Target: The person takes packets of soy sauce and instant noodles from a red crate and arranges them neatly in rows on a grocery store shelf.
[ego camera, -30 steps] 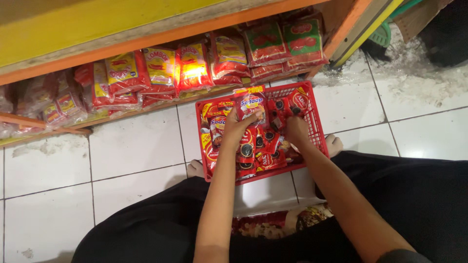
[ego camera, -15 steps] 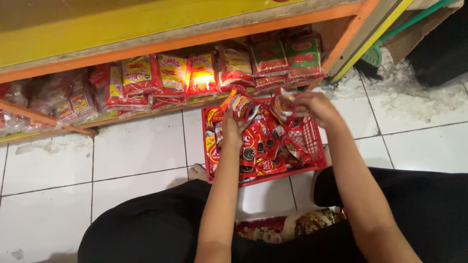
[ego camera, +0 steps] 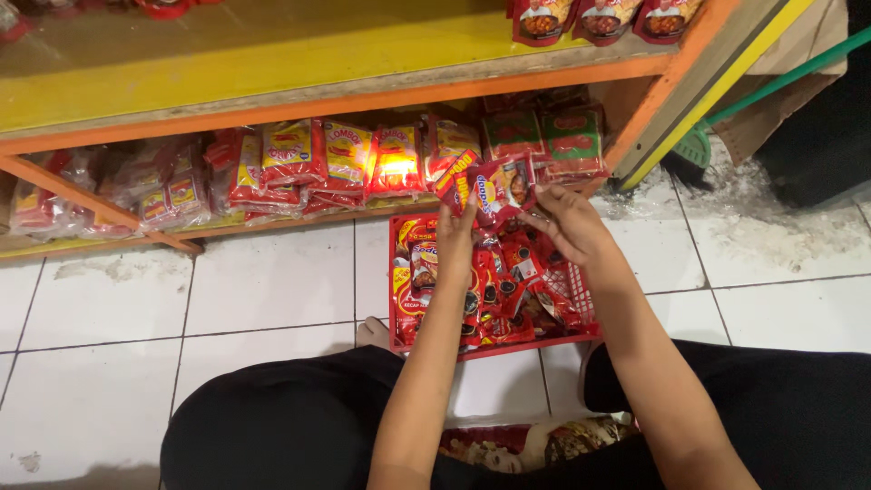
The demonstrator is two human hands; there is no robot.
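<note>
Warm indoor light, glare on shelf packets (ego camera: 396, 163), deep shadow under the shelf (ego camera: 272, 77), slightly soft throughout.

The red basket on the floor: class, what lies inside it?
The red basket holds a loose heap of red sauce pouches. The left hand and forearm cover part of the heap, and the pouches hide the basket's bottom.

The person's arms are bare from the elbows down to both hands, with no sleeves, watch, ring or bracelet showing on them. The left hand (ego camera: 456, 231) and right hand (ego camera: 570, 227) wear no gloves. The legs are covered in plain black cloth, loose and unmarked, spreading wide to either side. A bare toe tip (ego camera: 371, 332) shows at the edge of the black cloth.
</note>
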